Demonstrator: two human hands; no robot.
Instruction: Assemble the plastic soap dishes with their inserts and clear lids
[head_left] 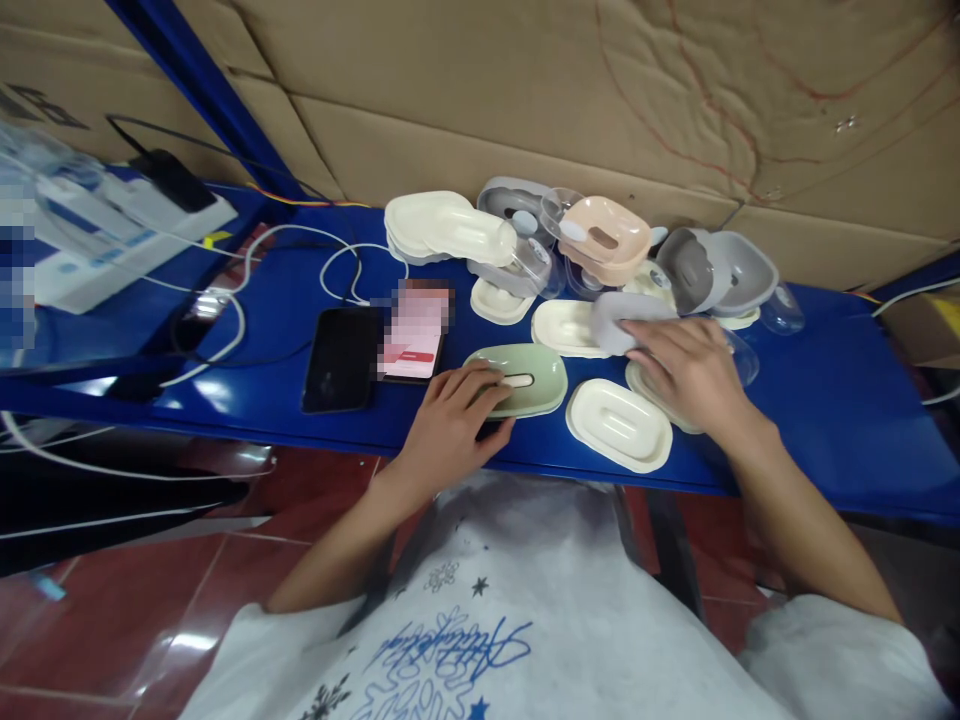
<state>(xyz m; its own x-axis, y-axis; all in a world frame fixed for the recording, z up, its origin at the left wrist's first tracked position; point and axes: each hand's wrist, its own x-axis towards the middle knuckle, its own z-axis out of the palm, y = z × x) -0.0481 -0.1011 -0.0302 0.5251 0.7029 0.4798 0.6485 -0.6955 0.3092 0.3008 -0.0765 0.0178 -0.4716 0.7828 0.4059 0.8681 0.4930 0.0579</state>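
So the green dish sits mid-frame, long axis roughly sideways, left hand gripping its left end, while the farther right hand pinches a grey piece.

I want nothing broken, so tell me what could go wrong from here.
The front cream dish lies near the table's front edge; a nudge could send it off.
The right hand grips a grey dish in a crowded spot and might knock its neighbours.
The left hand, at the green dish, is close to the lit phone and could bump it.
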